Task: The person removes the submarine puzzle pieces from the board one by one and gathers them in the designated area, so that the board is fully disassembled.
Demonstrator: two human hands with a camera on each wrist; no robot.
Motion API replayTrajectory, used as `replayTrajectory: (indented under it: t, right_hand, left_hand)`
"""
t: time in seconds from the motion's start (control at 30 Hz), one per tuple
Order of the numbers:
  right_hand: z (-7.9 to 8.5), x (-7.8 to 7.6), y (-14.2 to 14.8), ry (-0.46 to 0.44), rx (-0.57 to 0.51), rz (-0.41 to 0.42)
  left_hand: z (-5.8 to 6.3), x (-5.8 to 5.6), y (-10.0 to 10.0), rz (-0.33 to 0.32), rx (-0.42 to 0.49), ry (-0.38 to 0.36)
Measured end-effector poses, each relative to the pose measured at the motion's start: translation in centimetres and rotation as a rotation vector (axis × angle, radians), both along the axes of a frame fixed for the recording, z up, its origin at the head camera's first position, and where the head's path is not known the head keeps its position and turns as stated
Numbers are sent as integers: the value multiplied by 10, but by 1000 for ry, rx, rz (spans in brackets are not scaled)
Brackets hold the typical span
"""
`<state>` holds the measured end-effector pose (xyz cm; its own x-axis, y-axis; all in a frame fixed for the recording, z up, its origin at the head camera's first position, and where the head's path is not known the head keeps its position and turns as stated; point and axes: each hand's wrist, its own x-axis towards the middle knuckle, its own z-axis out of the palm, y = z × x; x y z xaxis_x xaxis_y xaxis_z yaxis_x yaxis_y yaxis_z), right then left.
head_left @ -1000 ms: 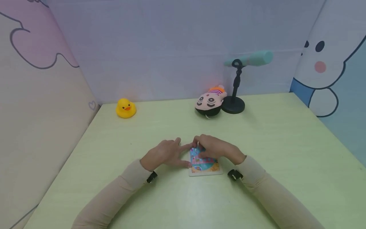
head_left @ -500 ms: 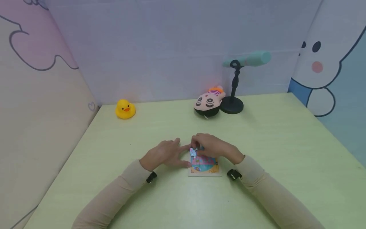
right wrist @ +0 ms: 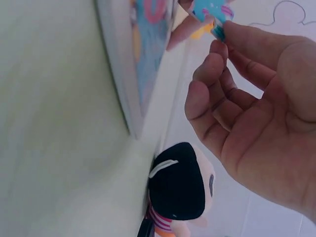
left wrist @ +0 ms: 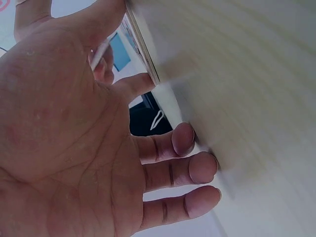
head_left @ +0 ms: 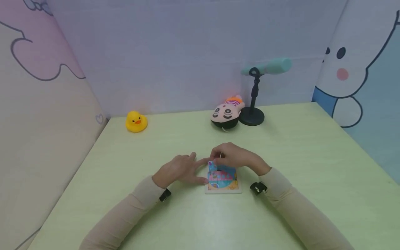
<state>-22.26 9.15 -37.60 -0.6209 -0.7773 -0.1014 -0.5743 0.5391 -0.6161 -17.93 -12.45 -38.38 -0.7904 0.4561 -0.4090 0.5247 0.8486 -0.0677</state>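
Note:
A small jigsaw puzzle in a pale tray [head_left: 223, 191] lies on the table, its picture showing pink, blue and orange shapes. My left hand [head_left: 181, 169] rests at its left side, thumb and index finger stretched against the tray's edge. In the left wrist view, the other fingers of the left hand [left wrist: 74, 123] extend with their tips at the tabletop. Over the puzzle's upper part, my right hand [head_left: 233, 155] pinches a light blue jigsaw piece [head_left: 212, 166]. The right wrist view shows that piece [right wrist: 210, 10] between thumb and fingertips, tilted above the tray.
At the back of the table [head_left: 175, 215] sit a yellow rubber duck [head_left: 136, 122] on the left and a plush doll [head_left: 225, 114] lying near the middle. Beside the doll stands a black stand [head_left: 252, 116] with a mint-green cylinder [head_left: 275, 66] at its top. Cartoon-printed walls enclose the table.
The right hand has lifted slightly and tipped the jigsaw piece, uncovering more of the puzzle's upper right. My left hand keeps its place at the tray. The head view has shifted a little.

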Motion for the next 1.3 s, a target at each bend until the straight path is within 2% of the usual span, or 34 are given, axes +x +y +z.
replayTrajectory:
  t: [0.2, 0.63, 1.3]
  right_hand:
    - [10, -8, 16, -2, -2, -20]
    - [19, -22, 49, -26, 65, -96]
    - [0, -37, 70, -50, 236, -199]
  left_hand:
    - [-3, 0, -1, -22, 20, 24]
    - [-4, -5, -4, -1, 58, -31]
    - [-5, -8, -7, -17, 105, -41]
